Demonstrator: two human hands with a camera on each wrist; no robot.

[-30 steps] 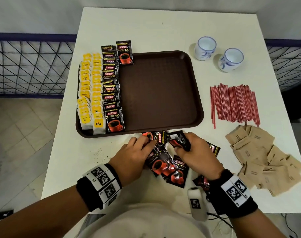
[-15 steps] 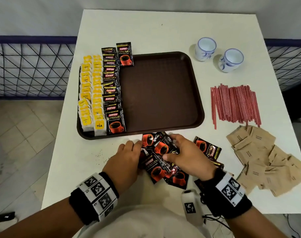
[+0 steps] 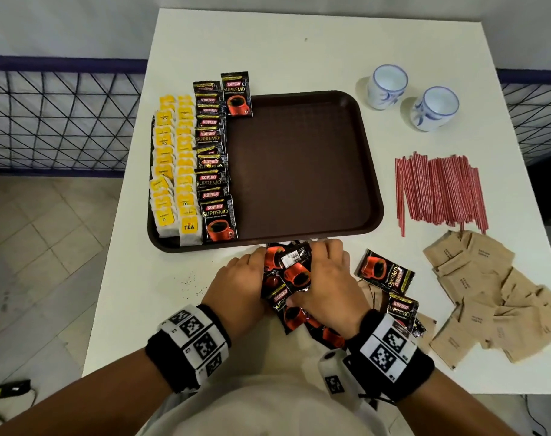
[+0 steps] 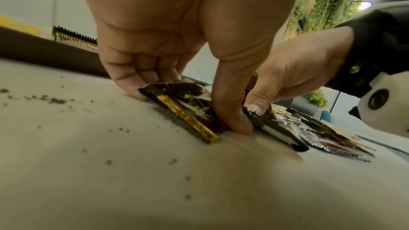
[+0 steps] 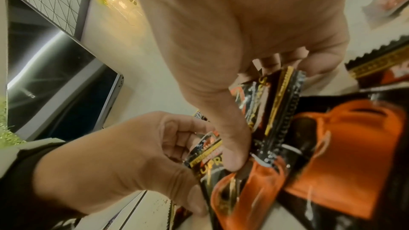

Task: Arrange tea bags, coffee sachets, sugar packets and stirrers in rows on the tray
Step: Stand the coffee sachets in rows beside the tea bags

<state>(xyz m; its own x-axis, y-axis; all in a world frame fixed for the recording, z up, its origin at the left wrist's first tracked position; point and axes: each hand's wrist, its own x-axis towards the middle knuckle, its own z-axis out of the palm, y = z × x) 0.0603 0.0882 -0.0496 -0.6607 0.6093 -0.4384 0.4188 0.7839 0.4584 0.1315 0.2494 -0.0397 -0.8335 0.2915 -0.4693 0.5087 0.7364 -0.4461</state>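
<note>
The brown tray [image 3: 302, 171] holds two rows of yellow tea bags [image 3: 173, 165] along its left side, then a row of black coffee sachets [image 3: 212, 165], with one more sachet [image 3: 237, 94] at the far rim. Just in front of the tray lies a loose bunch of coffee sachets [image 3: 294, 272]. My left hand [image 3: 261, 275] and right hand [image 3: 308, 275] squeeze it from both sides. In the left wrist view, the left hand [image 4: 188, 109] pinches the sachet stack [image 4: 188, 120] between thumb and curled fingers. The right hand [image 5: 258, 111] grips the sachets [image 5: 278, 104] the same way.
Two more sachets [image 3: 384, 275] lie right of my hands. Red stirrers [image 3: 441, 190] and brown sugar packets [image 3: 488, 294] lie on the table's right side, with two white cups [image 3: 387, 86] beyond them. Dark crumbs [image 3: 189, 278] dot the table left of my hands.
The right hand had one sachet lifted; both hands have since closed in and gathered the pile into a bunch, moving slightly toward the tray. A sachet on the right was uncovered.
</note>
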